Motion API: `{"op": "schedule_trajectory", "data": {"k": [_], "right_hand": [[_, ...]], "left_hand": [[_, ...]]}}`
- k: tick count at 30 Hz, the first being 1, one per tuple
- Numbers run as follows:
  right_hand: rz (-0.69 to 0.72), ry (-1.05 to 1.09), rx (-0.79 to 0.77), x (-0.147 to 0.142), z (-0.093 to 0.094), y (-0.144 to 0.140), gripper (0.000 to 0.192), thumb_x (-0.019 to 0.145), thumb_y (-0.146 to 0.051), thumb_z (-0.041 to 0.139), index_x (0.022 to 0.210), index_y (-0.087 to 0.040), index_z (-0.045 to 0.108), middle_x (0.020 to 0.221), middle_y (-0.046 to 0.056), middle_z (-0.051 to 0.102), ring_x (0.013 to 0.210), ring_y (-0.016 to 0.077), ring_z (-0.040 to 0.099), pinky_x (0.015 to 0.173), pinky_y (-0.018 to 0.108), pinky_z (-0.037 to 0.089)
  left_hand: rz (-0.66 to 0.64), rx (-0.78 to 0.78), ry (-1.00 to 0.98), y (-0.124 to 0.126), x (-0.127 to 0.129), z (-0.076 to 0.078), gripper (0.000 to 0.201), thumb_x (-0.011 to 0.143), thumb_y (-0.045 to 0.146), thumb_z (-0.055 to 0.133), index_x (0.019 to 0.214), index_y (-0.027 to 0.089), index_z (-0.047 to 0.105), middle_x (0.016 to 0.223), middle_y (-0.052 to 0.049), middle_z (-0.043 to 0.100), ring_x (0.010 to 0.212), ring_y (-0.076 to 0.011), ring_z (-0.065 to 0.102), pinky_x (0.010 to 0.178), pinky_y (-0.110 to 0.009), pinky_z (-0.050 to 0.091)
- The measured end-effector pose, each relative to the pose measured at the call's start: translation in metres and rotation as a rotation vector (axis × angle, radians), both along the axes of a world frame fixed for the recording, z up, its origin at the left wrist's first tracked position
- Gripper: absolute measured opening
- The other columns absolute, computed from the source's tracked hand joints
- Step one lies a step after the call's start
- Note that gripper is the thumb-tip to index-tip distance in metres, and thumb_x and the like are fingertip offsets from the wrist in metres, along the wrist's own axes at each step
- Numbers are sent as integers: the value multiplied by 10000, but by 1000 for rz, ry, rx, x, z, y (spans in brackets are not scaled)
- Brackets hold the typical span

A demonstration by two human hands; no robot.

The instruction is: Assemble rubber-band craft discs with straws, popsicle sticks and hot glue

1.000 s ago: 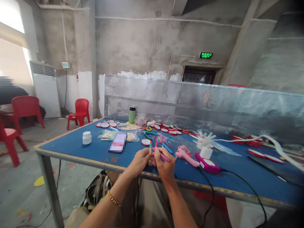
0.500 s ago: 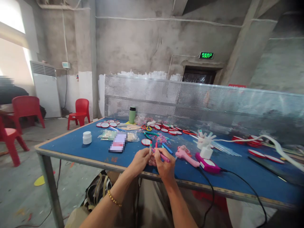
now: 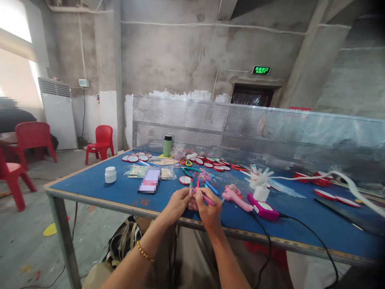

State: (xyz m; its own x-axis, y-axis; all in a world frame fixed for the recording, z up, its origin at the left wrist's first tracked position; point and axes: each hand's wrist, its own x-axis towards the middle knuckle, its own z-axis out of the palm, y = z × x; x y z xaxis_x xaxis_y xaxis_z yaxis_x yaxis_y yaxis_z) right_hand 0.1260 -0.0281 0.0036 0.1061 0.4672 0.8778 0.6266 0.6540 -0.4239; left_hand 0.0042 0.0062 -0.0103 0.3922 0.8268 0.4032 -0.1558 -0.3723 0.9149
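Observation:
My left hand [image 3: 178, 203] is closed, pinching a thin white stick [image 3: 190, 188] upright, its top marked green and red. In my closed right hand [image 3: 209, 209] is a pink marker pen [image 3: 208, 199], slanting toward the stick. The two hands meet over the table's near edge; the pen's tip is too small to make out. Just beyond the fingers lie a blue marker pen [image 3: 212, 188] and a round red-rimmed mirror-like disc [image 3: 184, 180]. A red pen-like tip [image 3: 197, 183] shows between the hands.
On the blue table [image 3: 87, 188] are a phone [image 3: 149, 180], a white jar [image 3: 110, 175], a green bottle [image 3: 167, 145], pliers [image 3: 188, 171] and several red-rimmed discs [image 3: 208, 165]. A pink glue gun [image 3: 237, 197] and a corded magenta device [image 3: 264, 209] lie right. Perforated metal panel [image 3: 192, 120] stands behind.

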Motion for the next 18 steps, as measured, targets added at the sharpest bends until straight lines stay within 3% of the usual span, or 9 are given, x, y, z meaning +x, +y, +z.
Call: {"op": "schedule_trajectory", "data": {"k": [18], "right_hand": [[-11,0,-15,2,-2,3,232,911,-284,495,758,-183,638,657,18,652,614,156,615,617,261,473]], "left_hand": [[28,43,40,3,-1,-2,406,852,539,507,764,146,557,683,-9,563,612,-132,538,603,-256,470]]}}
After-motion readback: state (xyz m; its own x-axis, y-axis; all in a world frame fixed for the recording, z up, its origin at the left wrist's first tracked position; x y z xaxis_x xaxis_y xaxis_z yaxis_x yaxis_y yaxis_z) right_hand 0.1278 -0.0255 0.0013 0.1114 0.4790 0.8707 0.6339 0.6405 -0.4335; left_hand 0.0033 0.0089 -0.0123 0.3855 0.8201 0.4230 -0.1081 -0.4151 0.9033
